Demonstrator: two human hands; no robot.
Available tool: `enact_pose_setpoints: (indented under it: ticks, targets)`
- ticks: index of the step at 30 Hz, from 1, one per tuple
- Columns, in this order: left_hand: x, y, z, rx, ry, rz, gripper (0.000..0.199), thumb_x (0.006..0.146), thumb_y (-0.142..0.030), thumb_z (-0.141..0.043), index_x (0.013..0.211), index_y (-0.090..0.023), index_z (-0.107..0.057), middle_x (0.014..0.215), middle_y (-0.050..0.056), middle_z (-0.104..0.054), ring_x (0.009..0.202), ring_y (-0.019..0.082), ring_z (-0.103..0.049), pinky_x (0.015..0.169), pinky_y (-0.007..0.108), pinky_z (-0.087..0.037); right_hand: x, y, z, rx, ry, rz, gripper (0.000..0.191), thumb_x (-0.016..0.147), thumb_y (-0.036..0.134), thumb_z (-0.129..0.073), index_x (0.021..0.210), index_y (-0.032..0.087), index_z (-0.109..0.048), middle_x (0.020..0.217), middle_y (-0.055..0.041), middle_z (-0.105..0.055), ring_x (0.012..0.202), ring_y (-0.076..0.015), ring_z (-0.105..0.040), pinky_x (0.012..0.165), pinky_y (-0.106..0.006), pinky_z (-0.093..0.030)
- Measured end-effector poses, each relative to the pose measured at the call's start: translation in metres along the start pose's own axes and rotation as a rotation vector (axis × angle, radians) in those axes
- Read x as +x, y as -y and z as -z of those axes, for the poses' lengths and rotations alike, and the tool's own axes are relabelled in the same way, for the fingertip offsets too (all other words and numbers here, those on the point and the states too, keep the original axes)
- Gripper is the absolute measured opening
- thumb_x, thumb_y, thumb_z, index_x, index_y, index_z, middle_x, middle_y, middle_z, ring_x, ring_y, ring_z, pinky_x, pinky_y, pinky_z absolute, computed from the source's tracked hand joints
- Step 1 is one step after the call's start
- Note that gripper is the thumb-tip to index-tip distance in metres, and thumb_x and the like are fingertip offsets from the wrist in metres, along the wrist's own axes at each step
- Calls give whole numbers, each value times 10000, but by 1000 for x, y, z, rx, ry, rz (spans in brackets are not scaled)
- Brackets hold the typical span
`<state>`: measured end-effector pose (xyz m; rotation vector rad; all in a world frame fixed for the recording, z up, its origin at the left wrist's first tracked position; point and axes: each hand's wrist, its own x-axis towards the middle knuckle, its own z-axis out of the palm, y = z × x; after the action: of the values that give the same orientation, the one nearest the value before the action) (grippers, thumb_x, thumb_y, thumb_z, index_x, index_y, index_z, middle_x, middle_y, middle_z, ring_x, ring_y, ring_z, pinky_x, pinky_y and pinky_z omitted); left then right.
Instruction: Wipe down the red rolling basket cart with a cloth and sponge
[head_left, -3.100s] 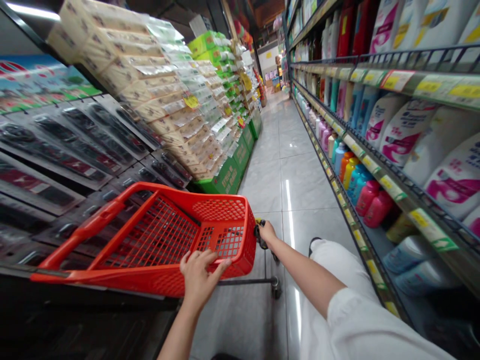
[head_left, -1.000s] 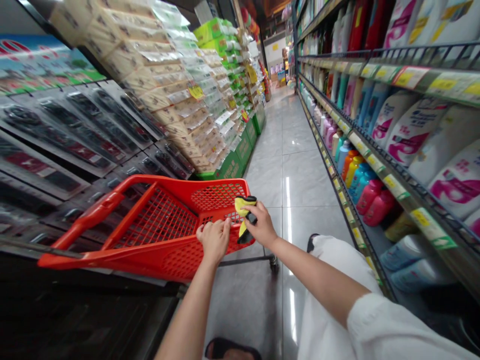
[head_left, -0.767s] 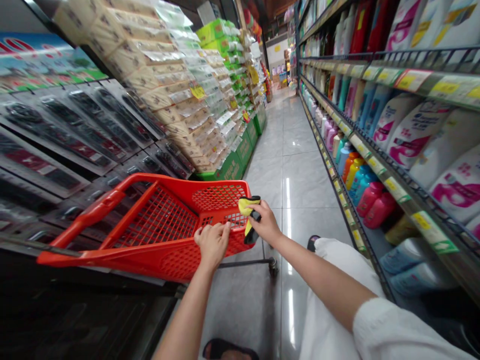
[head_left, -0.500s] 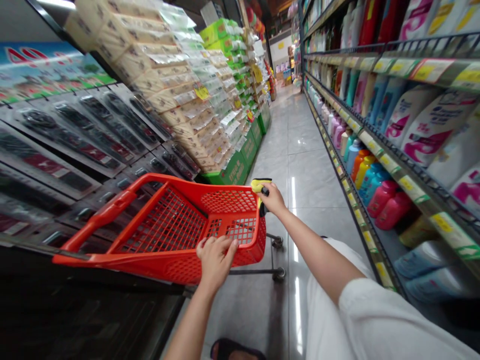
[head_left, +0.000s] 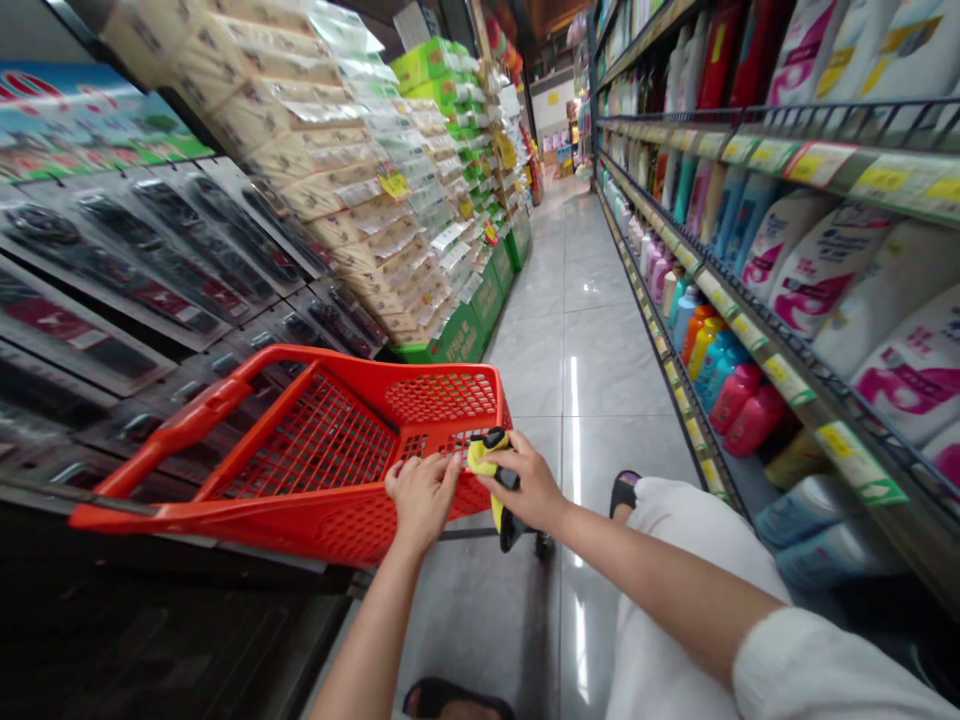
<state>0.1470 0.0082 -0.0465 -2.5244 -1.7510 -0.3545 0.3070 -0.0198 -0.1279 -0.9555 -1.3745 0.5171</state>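
My left hand (head_left: pixel 421 497) is closed over the near rim of a red plastic shopping cart (head_left: pixel 300 508), close to its narrow end. The cart's grid basket holds nothing that I can see. A yellow cloth with black edging (head_left: pixel 481 458) is pinched in my right hand (head_left: pixel 531 482), at the near corner of that end. One part of the cloth lies on the rim and the rest hangs down outside. Both hands are side by side, with the cloth between them.
Shelves of bottles with price tags (head_left: pixel 787 380) line the right side. Packaged goods hang on a rack (head_left: pixel 150 260) behind the cart. Stacked tissue packs (head_left: pixel 352 210) stand on green bases (head_left: pixel 472 320). A tiled floor (head_left: pixel 577 300) runs down the aisle.
My right hand has moved with the cloth from the far corner of the cart's end to the near corner, beside my left hand. The left hand stays on the near rim.
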Motion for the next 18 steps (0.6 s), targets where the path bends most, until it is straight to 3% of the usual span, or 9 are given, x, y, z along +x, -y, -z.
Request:
enact_pose_setpoints:
  ticks: [3, 6, 8, 13, 18]
  targets:
    - [0, 2, 1, -18, 1, -5, 461, 938, -499, -360, 754, -281, -723, 835, 4, -736, 877, 204, -591, 957, 436, -261, 8, -19, -6, 35, -167, -91, 176, 800, 303, -670, 963, 247, -706, 1001, -61, -600, 974, -210, -601, 888, -343, -494]
    - [-4, 3, 2, -19, 11, -14, 460, 929, -514, -376, 732, -282, -720, 813, 0, -729, 858, 198, -589, 950, 428, -266, 39, -55, -8, 18, -456, -323, 215, 771, 336, -652, 939, 205, -684, 962, -72, -613, 952, -225, -590, 914, -377, -475]
    - [-9, 3, 4, -16, 18, -29, 451, 927, -513, -383, 739, -286, -724, 799, -3, -722, 841, 191, -582, 949, 425, -267, 63, -75, -7, 28, -564, -419, 250, 737, 335, -646, 935, 182, -669, 980, -84, -625, 958, -230, -582, 933, -388, -460]
    - [-14, 4, 5, -16, 26, -47, 450, 929, -514, -383, 750, -279, -723, 795, -7, -711, 847, 188, -576, 957, 427, -260, 94, -93, -4, 251, -448, -490, 202, 682, 312, -614, 830, 180, -649, 838, -38, -672, 819, -206, -604, 790, -328, -487]
    - [-1, 4, 3, -21, 53, 21, 473, 928, -528, -365, 776, -272, -733, 834, 4, -724, 897, 206, -586, 970, 438, -255, 60, -73, -9, 335, -317, -528, 169, 679, 318, -609, 764, 178, -649, 722, -2, -657, 681, -174, -595, 669, -282, -478]
